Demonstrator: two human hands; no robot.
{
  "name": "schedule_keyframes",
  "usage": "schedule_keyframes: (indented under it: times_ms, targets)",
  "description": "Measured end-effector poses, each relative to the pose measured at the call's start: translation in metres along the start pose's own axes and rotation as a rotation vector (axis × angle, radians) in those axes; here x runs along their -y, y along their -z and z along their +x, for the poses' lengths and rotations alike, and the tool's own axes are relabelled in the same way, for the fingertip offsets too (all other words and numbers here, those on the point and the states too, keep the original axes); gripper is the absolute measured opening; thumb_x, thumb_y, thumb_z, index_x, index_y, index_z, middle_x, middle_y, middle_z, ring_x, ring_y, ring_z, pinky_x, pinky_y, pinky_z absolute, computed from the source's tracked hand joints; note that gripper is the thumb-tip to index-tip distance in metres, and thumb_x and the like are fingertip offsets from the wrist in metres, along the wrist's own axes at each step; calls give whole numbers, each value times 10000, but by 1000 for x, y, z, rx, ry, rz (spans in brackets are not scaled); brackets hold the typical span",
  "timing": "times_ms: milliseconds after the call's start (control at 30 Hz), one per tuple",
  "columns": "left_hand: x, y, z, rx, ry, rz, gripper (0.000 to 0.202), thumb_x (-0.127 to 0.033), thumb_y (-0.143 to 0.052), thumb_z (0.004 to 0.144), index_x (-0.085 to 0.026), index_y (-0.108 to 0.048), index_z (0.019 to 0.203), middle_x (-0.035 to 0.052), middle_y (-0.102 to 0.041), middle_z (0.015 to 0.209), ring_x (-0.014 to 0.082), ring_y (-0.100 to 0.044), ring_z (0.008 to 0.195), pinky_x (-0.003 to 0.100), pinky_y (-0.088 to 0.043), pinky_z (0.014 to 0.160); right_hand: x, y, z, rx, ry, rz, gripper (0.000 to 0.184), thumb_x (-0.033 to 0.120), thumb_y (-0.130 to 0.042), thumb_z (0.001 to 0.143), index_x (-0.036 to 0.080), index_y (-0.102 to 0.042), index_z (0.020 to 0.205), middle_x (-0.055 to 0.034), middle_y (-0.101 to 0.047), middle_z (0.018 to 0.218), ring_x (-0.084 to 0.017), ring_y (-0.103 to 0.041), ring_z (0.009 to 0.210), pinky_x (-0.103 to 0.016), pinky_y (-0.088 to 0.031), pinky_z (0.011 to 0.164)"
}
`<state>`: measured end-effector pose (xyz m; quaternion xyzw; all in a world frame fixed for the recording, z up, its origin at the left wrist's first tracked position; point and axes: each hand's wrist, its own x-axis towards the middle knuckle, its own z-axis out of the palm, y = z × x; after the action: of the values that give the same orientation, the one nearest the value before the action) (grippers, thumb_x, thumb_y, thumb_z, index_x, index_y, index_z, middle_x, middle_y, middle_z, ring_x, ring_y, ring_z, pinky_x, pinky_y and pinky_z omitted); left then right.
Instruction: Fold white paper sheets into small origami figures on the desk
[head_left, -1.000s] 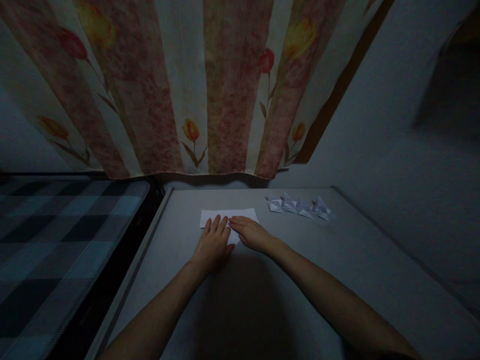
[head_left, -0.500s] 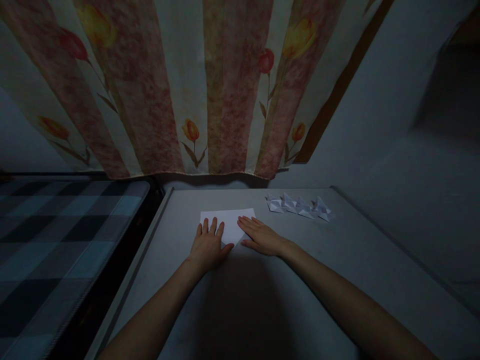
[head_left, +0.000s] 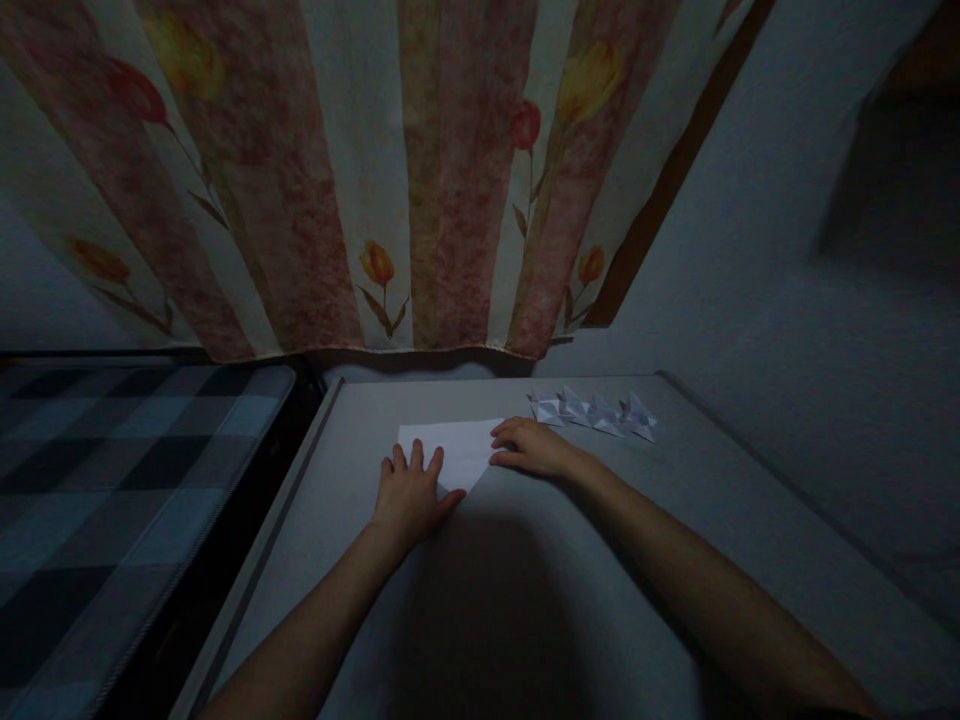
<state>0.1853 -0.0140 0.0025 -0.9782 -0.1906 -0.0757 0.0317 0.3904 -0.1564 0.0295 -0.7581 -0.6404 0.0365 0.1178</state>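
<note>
A white sheet of paper [head_left: 450, 446], folded to a point toward me, lies on the grey table [head_left: 540, 580]. My left hand [head_left: 409, 495] rests flat on its near left part with fingers spread. At the sheet's right corner my right hand [head_left: 531, 448] has its fingers curled on the edge of the paper. Several small folded white paper shapes [head_left: 592, 412] stand in a row just right of that hand.
A flowered curtain [head_left: 390, 170] hangs behind the table's far edge. On the left, a checked bed cover [head_left: 112, 470] lies beside the table across a dark gap. A plain wall [head_left: 787, 260] runs along the right side.
My right hand has slid from the middle of the sheet out to its right corner and curled its fingers. My left hand has moved slightly back and left, staying flat.
</note>
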Motion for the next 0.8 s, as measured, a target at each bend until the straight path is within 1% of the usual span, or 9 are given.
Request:
schedule_keyframes:
  times_ms: [33,67,167,233,300,433,633,733,800]
  targets:
    - [0,-1,0,-6,-8,-1,697,-654,-414,819,-219,-425,1363,197,-438,1385,444,-404,1215,552,-329,927,-3,0,6,-16,-13,23,282,360,-670,797,179,-703,1012,-105,-646,1163,-242,-585,1099,-371,-439,959]
    - [1,-1,0,-10,-15,-3,694,-655,-411,821,-223,-425,1363,193,-439,1385,442,-404,1216,550,-329,929,-6,-1,12,-33,-28,52,335,343,-708,763,168,-686,1047,-118,-619,1197,-253,-562,1129,-385,-427,974]
    - [2,-3,1,-11,-27,-11,685,-652,-417,820,-234,-428,1362,182,-439,1389,439,-400,1224,550,-327,936,-15,-6,29,-53,-47,187,604,361,-793,658,141,-603,1188,-150,-554,1261,-267,-515,1182,-409,-404,1003]
    - [2,-3,1,-17,-39,-20,678,-648,-424,819,-242,-428,1362,173,-437,1393,437,-391,1233,554,-320,946,-19,-8,38,-28,-67,300,634,375,-779,671,145,-573,1225,-143,-566,1238,-244,-547,1140,-389,-427,979]
    - [3,-5,2,-28,-49,-27,675,-651,-424,818,-248,-431,1360,166,-438,1395,436,-386,1239,558,-310,958,-21,-10,44,0,-117,352,625,347,-779,670,150,-572,1226,-134,-590,1198,-230,-587,1072,-367,-458,934]
    - [4,-8,2,-35,-54,-34,680,-660,-425,812,-257,-431,1359,160,-443,1392,436,-384,1244,561,-305,965,-19,-10,52,35,-222,248,677,265,-840,560,133,-600,1180,-129,-619,1123,-237,-611,991,-352,-470,889]
    - [4,-9,1,-50,-61,-40,636,-627,-441,824,-258,-444,1343,151,-450,1387,421,-386,1248,561,-300,975,-16,-6,59,133,-304,188,575,245,-830,552,164,-642,1088,-63,-686,1028,-206,-633,907,-268,-481,771]
    - [4,-8,1,-46,-69,-56,622,-615,-444,831,-254,-446,1336,138,-456,1386,399,-387,1256,554,-299,988,-14,0,61,209,-310,162,389,249,-811,573,168,-707,939,-29,-723,890,-194,-652,823,-234,-469,692]
    - [4,-6,1,-42,-81,-67,607,-597,-451,838,-240,-450,1328,137,-459,1385,376,-387,1266,539,-301,1002,-11,4,61,232,-297,157,269,250,-792,599,179,-728,851,-8,-727,806,-186,-656,777,-223,-459,664]
